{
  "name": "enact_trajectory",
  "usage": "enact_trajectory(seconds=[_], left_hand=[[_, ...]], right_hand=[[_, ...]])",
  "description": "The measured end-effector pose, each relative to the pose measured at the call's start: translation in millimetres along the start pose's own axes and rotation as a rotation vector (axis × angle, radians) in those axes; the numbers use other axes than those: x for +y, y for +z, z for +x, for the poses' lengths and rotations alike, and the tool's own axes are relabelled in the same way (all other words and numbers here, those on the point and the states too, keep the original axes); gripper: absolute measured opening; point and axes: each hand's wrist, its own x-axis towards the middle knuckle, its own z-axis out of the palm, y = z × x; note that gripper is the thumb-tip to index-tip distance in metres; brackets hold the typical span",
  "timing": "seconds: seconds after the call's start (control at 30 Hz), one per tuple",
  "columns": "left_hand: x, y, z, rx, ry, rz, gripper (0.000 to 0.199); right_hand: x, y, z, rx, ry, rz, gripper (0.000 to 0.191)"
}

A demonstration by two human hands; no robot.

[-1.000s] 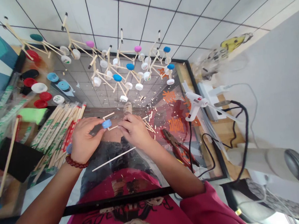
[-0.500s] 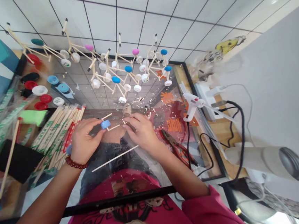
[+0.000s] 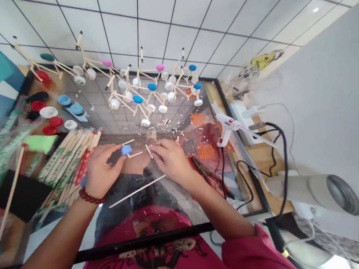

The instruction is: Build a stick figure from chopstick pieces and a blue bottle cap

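My left hand (image 3: 103,166) pinches a small blue bottle cap (image 3: 126,150) between thumb and index finger. Two thin wooden sticks jut from the cap toward the right, one at its upper edge and one lower stick (image 3: 136,153). My right hand (image 3: 171,158) grips a short piece of wooden stick (image 3: 149,151) between thumb and fingertips, a little apart from the lower stick's end. Below the hands a longer thin wooden stick (image 3: 136,192) lies slanted on the glass tabletop, its right end near my right wrist.
Several stick-and-cap figures (image 3: 152,88) stand along the far edge. Wrapped chopsticks (image 3: 65,165) and loose caps (image 3: 48,112) lie on the left. On the right are pliers (image 3: 209,173), a white glue gun (image 3: 226,128) with its cord, and a lamp (image 3: 316,193). Wood chips litter the glass.
My right hand has drawn slightly away from the cap's lower stick, leaving a gap between that stick and the short piece. The left hand stays nearly still; the camera has shifted a little.
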Motion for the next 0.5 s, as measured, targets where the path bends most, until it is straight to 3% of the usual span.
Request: enact_trajectory(seconds=[0.23, 0.5], left_hand=[[1, 0.3, 1, 0.002, -0.003, -0.005, 0.018], [7, -2.7, 2, -0.006, 0.021, -0.026, 0.013]], right_hand=[[-3, 20, 20, -0.081, -0.073, -0.065, 0.023], [-3, 21, 22, -0.094, -0.089, -0.050, 0.025]])
